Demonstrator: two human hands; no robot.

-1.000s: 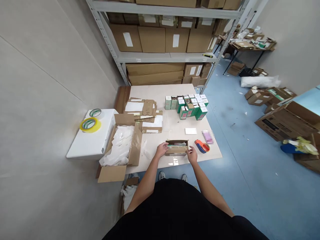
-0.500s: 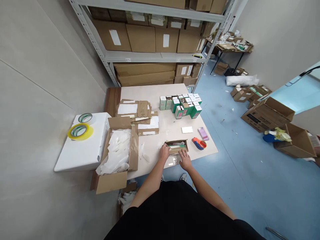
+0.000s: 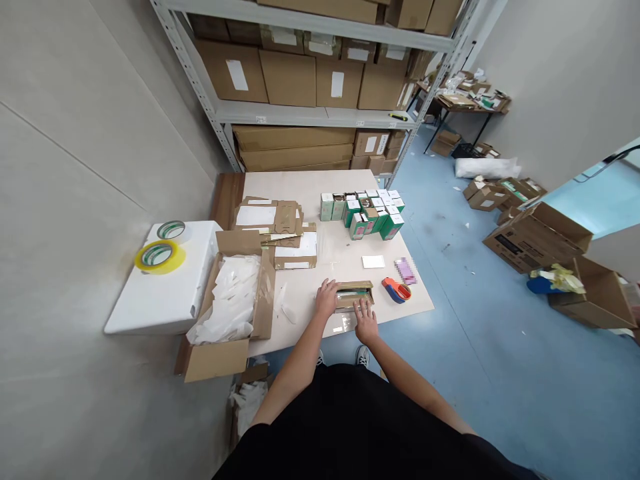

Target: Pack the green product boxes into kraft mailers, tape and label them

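Observation:
A small open cardboard box [image 3: 356, 292] lies near the front edge of the pale table [image 3: 310, 183], with a green item showing inside. My left hand [image 3: 327, 298] rests against the box's left end, fingers laid over the flap. On the box's near side flap my right hand [image 3: 365, 319] presses down, fingers stretched flat. Neither hand grips the box.
An orange tape dispenser [image 3: 397, 290], a pink packet [image 3: 405, 270] and a white card [image 3: 373, 261] lie right of the box. Green and white cartons [image 3: 367, 213] stand behind. Flat cardboard [image 3: 273, 220], an open box of plastic bags [image 3: 233, 300], tape rolls [image 3: 159, 255] and shelving [image 3: 300, 113] surround.
My right hand has moved from the box's right end to its near side and flattened onto the flap. My left hand has stayed at the left end. The view shifted slightly.

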